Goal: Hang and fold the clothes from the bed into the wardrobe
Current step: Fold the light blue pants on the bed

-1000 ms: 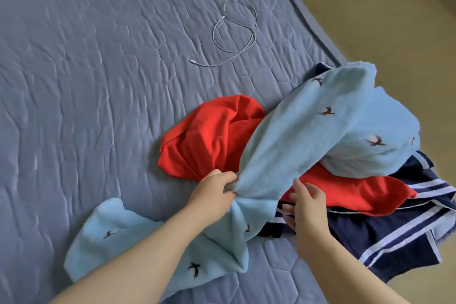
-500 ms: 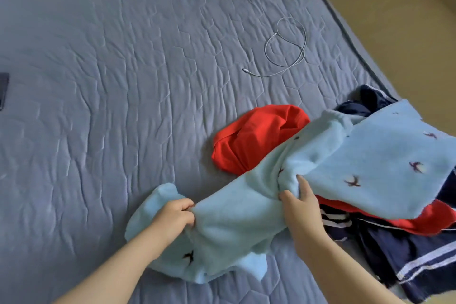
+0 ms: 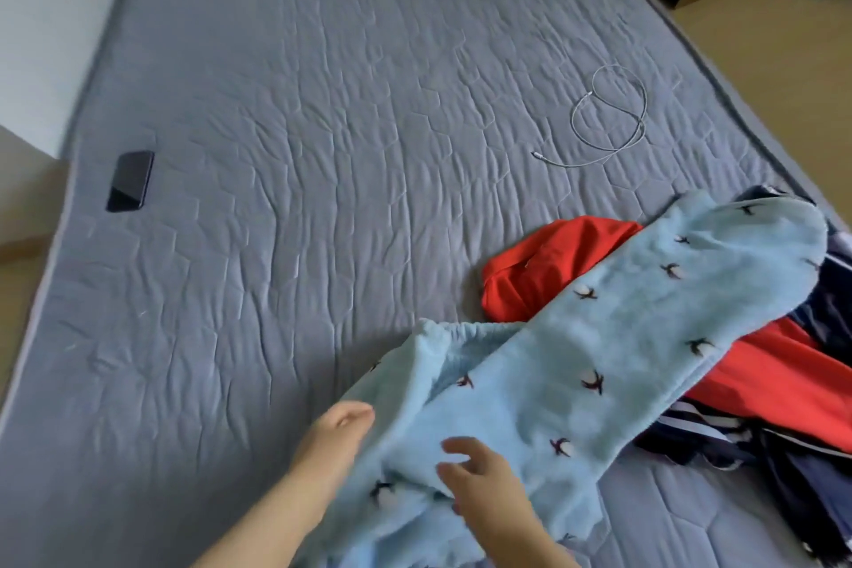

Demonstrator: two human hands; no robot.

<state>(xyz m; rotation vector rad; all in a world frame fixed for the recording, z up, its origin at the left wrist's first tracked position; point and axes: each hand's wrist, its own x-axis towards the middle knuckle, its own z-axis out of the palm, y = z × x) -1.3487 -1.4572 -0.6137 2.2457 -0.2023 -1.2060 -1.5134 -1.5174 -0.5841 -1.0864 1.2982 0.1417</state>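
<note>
Only the head cam here, so we're looking down at the bed (image 3: 299, 198) with its grey-blue quilted cover. The light blue fleece garment (image 3: 622, 337) with little dark bird prints lies stretched diagonally from the bottom middle up to the right edge of the bed, with a gathered elastic band showing near its middle. It's draped over a red garment (image 3: 544, 272), and a navy striped garment (image 3: 807, 475) is bunched underneath on the right. Our left hand (image 3: 339, 434) is right at the fleece's left edge, touching it, but it's blurry and we can't tell whether the fingers are pinching the cloth. Our right hand (image 3: 484, 484) is over the fleece, fingers (image 3: 461, 445) spread loose, gripping nothing. Further up the bed there's a coiled white cable (image 3: 608, 115), and a dark phone (image 3: 130, 181) lies near the left edge.
</note>
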